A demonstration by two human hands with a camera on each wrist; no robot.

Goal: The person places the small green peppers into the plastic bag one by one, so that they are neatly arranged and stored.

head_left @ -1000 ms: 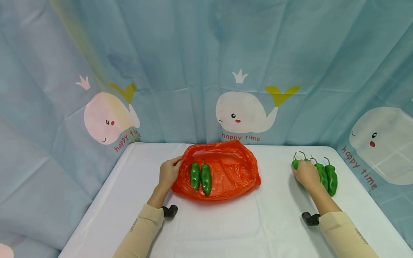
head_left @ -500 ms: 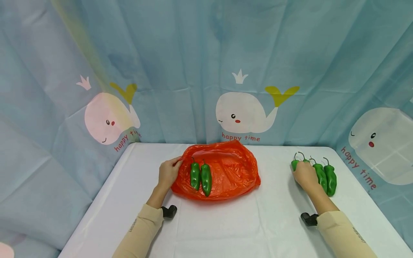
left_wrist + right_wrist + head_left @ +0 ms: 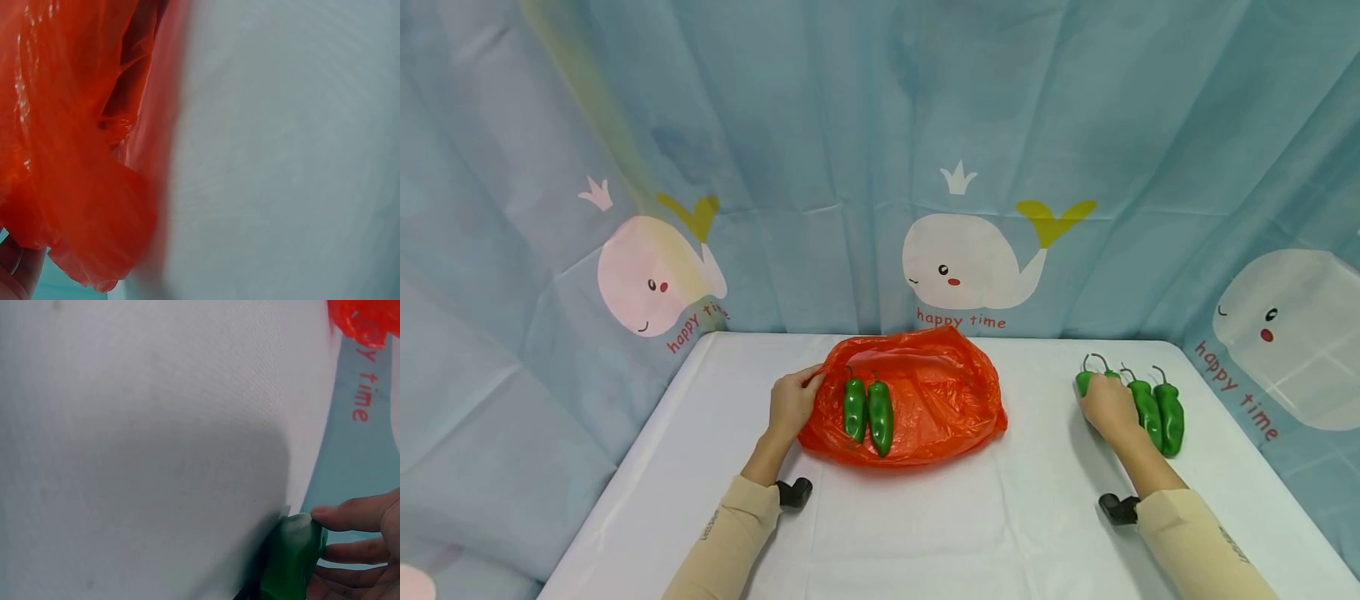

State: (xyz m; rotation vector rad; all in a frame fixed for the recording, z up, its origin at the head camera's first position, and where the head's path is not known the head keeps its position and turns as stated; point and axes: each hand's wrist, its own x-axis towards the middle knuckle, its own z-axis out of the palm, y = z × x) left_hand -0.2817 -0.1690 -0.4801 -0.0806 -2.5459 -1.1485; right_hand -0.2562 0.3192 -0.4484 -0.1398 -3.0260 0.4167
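Note:
My left hand (image 3: 792,406) pinches the left rim of a red plastic bag (image 3: 943,417), which lies with its mouth spread wide. Inside it, toward the left, one green pepper (image 3: 854,408) lies beside another pepper (image 3: 881,417), stems pointing away. At the table's right, my right hand (image 3: 1111,408) is over a row of several green peppers (image 3: 1169,417). In the right wrist view its thumb and fingers grip a green pepper (image 3: 290,550) from either side. That hand covers much of the leftmost peppers in the head view, so which one it holds is hard to tell.
A white-covered table (image 3: 910,533) runs under everything. Behind it hangs a light blue curtain (image 3: 820,167) with whale prints, which also closes in both sides. Each wrist wears a black camera mount (image 3: 795,492).
My right hand has shifted very slightly left over the peppers. The left hand and the bag look unchanged.

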